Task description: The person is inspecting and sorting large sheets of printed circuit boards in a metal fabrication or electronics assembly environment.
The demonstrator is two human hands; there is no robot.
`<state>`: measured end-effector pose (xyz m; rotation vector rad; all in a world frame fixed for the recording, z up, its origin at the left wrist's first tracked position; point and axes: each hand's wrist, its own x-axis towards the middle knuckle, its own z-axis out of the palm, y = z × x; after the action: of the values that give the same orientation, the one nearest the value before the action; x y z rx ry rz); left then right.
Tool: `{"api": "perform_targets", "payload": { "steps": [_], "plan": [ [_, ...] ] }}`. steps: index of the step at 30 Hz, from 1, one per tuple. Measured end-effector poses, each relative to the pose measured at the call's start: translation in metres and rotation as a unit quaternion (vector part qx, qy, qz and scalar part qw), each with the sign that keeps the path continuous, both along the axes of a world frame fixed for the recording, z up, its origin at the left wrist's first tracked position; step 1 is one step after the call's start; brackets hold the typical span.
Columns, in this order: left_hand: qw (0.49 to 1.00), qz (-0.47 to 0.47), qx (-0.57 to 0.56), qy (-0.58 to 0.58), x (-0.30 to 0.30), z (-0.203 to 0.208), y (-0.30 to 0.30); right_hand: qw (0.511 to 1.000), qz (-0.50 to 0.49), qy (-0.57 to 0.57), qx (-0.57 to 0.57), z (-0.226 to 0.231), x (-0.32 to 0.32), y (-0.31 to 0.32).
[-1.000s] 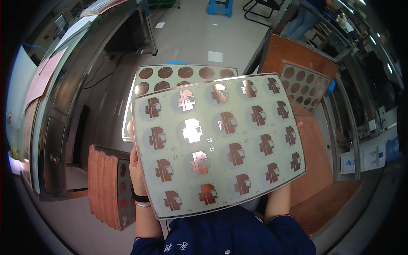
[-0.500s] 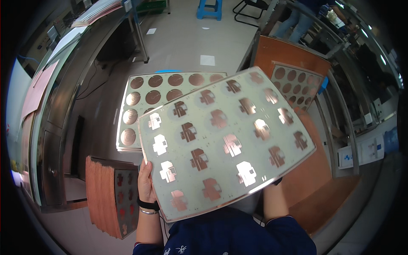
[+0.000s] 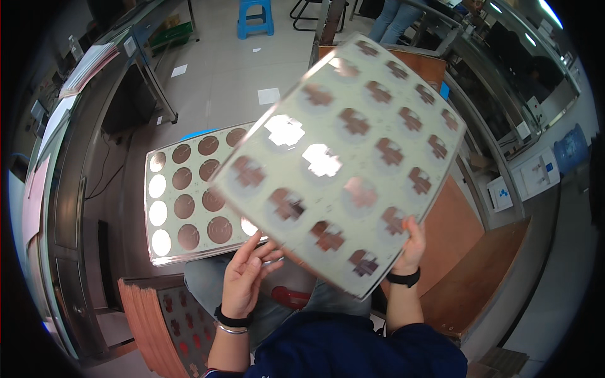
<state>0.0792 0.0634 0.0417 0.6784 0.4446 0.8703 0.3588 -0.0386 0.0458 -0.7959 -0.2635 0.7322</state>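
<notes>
"How do the hands stand?"
"Left hand [image 3: 244,283] loosely open, fingers half curled by the panel's lower edge — touching or not, I can't tell. Right hand [image 3: 413,249] pinches the copper-patterned circuit panel [image 3: 350,170], thumb on its face."
"And the panel?"
"Tilted, its left corner overlapping the circle-patterned panel [image 3: 195,201] behind."
"Which step?"
"One-handed handling, I'd judge — any next move calls for a firm right pinch and clear corners."
</notes>
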Motion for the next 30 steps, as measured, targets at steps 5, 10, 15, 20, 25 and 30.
{"api": "perform_targets", "payload": {
  "steps": [5, 10, 15, 20, 25, 30],
  "plan": [
    [0.992, 0.045, -0.003, 0.121, -0.035, -0.016, 0.016, 0.995, -0.099, -0.013, -0.018, -0.034, 0.096, -0.039],
    [0.979, 0.134, -0.023, 0.150, -0.063, -0.018, 0.022, 0.985, -0.166, 0.000, -0.047, -0.074, 0.164, -0.049],
    [0.971, 0.181, -0.031, 0.156, -0.073, -0.016, 0.027, 0.956, -0.245, 0.000, -0.161, -0.096, 0.200, -0.022],
    [0.966, 0.187, -0.049, 0.172, -0.072, -0.027, 0.039, 0.984, -0.149, -0.037, -0.086, -0.077, 0.223, 0.038],
    [0.958, 0.224, -0.036, 0.177, -0.086, -0.022, 0.043, 0.961, 0.037, -0.206, -0.178, -0.039, 0.191, 0.138],
    [0.913, 0.342, 0.012, 0.221, -0.122, -0.038, 0.065, 0.899, 0.213, -0.311, -0.222, -0.076, 0.102, 0.191]
  ]
}}
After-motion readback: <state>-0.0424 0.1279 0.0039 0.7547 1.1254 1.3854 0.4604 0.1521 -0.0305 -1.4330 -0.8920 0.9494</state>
